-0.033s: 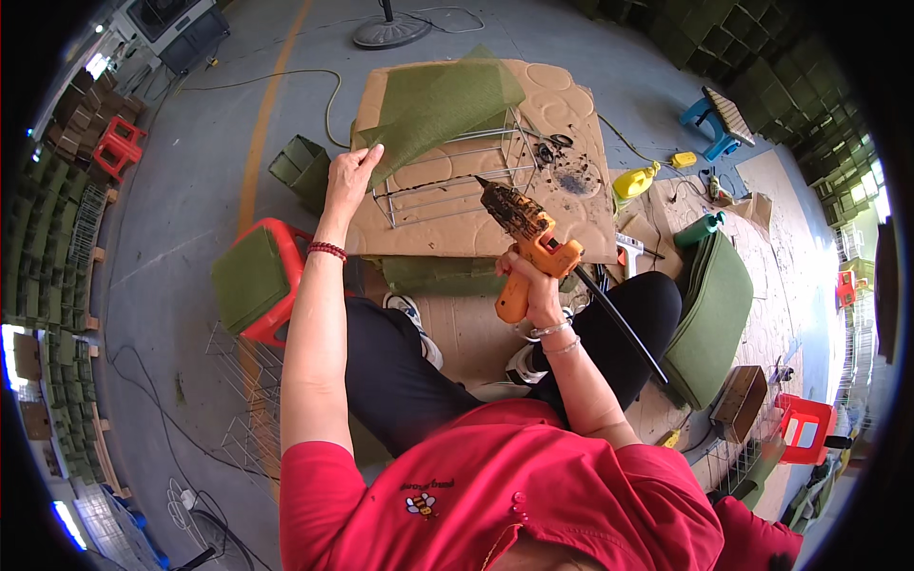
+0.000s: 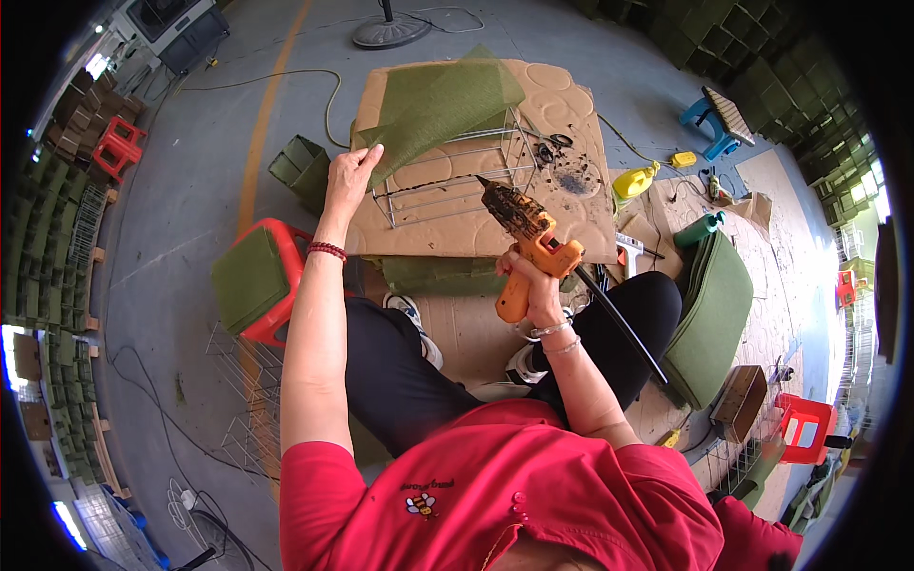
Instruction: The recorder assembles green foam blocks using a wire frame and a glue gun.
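A sheet of green mesh fabric lies over the far part of a wire frame on the cardboard-topped work surface. My left hand pinches the sheet's near left corner between thumb and fingers. In my right hand is an orange hot glue gun, gripped by its handle. Its dark, glue-caked nozzle points up and left, over the frame's near side. A dark line of glue runs along one wire there. From the gun's back a long black glue stick slants down to the right.
Scissors and black glue scraps lie at the surface's right. Beyond stands a yellow bottle. A red stool bearing green fabric is at my left, and stacked green sheets sit by my right knee. Cables cross the floor.
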A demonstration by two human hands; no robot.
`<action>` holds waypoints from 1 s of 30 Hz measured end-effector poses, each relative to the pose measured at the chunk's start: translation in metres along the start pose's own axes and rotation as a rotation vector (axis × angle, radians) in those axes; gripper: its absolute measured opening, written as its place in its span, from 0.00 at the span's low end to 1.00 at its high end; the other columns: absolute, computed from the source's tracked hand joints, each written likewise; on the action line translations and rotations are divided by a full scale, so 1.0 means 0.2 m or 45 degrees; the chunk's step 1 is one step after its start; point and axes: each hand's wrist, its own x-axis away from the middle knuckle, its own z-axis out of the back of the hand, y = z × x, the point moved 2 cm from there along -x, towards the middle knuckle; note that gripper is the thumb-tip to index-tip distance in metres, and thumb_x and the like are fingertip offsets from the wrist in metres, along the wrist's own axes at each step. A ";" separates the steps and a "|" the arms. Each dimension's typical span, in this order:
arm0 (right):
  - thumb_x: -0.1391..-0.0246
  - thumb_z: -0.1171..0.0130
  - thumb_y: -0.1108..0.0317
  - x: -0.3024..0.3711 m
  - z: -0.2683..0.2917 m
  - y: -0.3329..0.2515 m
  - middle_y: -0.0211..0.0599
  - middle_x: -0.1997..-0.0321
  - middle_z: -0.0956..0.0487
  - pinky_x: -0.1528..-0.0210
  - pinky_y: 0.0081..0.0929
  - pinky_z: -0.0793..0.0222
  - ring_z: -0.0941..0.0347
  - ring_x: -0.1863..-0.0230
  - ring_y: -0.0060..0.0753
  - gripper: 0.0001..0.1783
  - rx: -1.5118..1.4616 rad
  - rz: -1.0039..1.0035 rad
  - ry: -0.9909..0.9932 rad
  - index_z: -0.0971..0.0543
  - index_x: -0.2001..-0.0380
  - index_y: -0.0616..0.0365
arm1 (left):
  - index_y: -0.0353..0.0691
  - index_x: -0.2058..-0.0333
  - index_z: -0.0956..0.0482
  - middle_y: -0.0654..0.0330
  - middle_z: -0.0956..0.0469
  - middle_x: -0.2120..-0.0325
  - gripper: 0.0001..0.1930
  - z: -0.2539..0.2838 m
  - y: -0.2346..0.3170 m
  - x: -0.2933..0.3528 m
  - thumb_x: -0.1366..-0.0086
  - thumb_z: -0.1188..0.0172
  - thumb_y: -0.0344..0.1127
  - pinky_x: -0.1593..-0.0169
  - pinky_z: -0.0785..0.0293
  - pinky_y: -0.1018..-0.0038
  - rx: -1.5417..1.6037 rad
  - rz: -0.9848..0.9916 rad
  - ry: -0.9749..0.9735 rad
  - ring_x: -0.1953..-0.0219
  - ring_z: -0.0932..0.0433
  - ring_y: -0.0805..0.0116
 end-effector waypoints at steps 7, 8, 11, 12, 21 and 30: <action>0.49 0.43 0.71 -0.01 0.03 0.01 0.34 0.73 0.26 0.63 0.24 0.35 0.30 0.69 0.26 0.10 0.000 0.012 0.048 0.28 0.65 0.62 | 0.32 0.80 0.39 0.64 0.51 0.84 0.26 0.00 0.00 0.00 0.34 0.48 0.50 0.75 0.46 0.71 -0.003 -0.007 -0.005 0.79 0.49 0.74; 0.49 0.43 0.71 -0.01 0.02 0.01 0.34 0.73 0.26 0.63 0.24 0.35 0.30 0.69 0.26 0.10 -0.001 0.012 0.047 0.28 0.65 0.62 | 0.31 0.80 0.38 0.60 0.50 0.85 0.28 0.01 -0.01 0.00 0.35 0.48 0.52 0.75 0.45 0.69 -0.001 -0.014 0.003 0.80 0.48 0.72; 0.49 0.43 0.71 -0.01 0.01 -0.01 0.34 0.73 0.26 0.63 0.24 0.35 0.30 0.70 0.26 0.09 0.001 0.024 0.036 0.28 0.66 0.62 | 0.30 0.81 0.38 0.56 0.49 0.87 0.29 0.01 -0.01 0.00 0.35 0.48 0.53 0.76 0.44 0.67 0.007 -0.027 0.012 0.81 0.47 0.70; 0.49 0.43 0.70 -0.01 0.00 -0.02 0.33 0.74 0.28 0.63 0.25 0.36 0.31 0.70 0.28 0.09 0.028 0.024 0.044 0.30 0.66 0.62 | 0.30 0.81 0.38 0.56 0.49 0.87 0.29 0.01 -0.01 0.00 0.35 0.48 0.53 0.76 0.44 0.67 0.011 -0.034 0.013 0.81 0.47 0.70; 0.49 0.43 0.70 0.00 0.03 -0.01 0.33 0.74 0.26 0.63 0.24 0.36 0.30 0.70 0.26 0.08 0.016 0.024 0.087 0.28 0.67 0.62 | 0.29 0.80 0.38 0.56 0.50 0.86 0.29 0.02 0.00 0.00 0.35 0.48 0.53 0.76 0.44 0.67 -0.006 -0.045 0.020 0.81 0.48 0.70; 0.49 0.43 0.70 0.00 0.02 -0.02 0.33 0.75 0.26 0.64 0.24 0.36 0.30 0.71 0.26 0.08 0.004 0.046 0.110 0.28 0.67 0.62 | 0.30 0.80 0.39 0.56 0.50 0.85 0.29 0.05 0.00 -0.01 0.35 0.48 0.54 0.76 0.45 0.67 -0.011 -0.042 0.002 0.81 0.48 0.70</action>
